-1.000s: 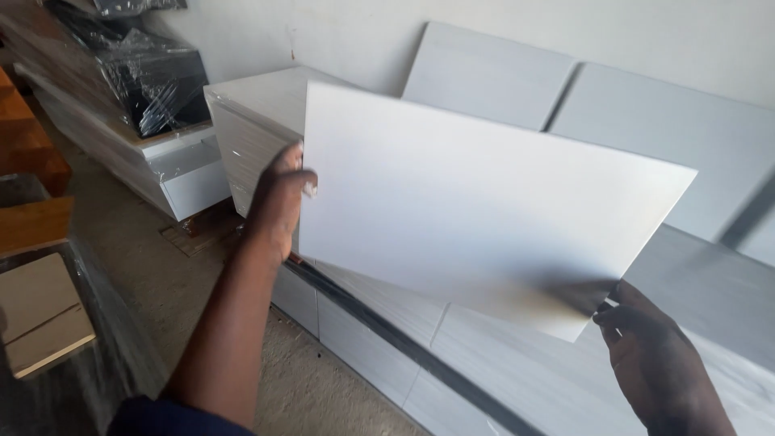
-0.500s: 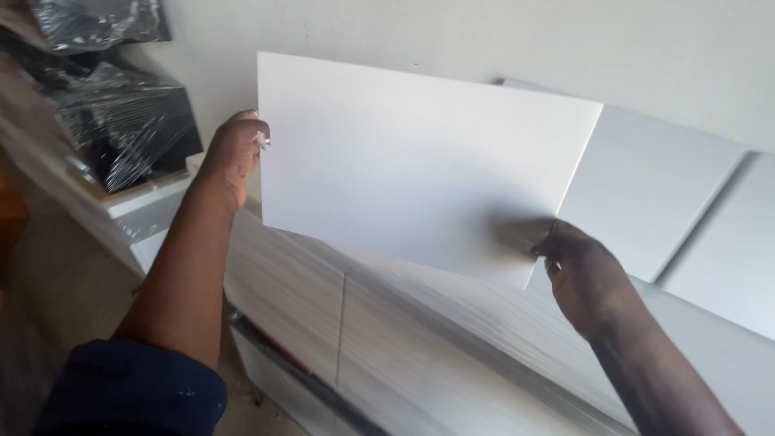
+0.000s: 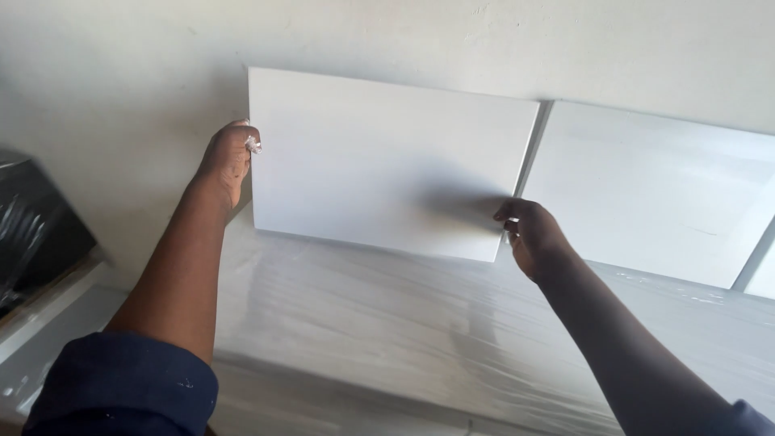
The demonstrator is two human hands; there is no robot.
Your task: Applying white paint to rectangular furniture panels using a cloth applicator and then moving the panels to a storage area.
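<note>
I hold a flat white rectangular panel point(image 3: 379, 153) upright against the pale wall point(image 3: 404, 40). My left hand point(image 3: 230, 157) grips its left edge near the top. My right hand point(image 3: 529, 234) holds its lower right corner. The panel's bottom edge sits at the back of a white cabinet top point(image 3: 387, 323) wrapped in clear film. Its right edge stands close beside a second white panel point(image 3: 654, 194) that leans on the same wall.
A black object wrapped in shiny plastic point(image 3: 36, 234) sits at the far left on a lower white unit point(image 3: 40, 331). The edge of another white panel point(image 3: 763, 278) shows at the far right.
The panel was carried up and toward the wall, from tilted in mid-air to upright beside the leaning panel. Both hands kept their grip as the view swung to face the wall.
</note>
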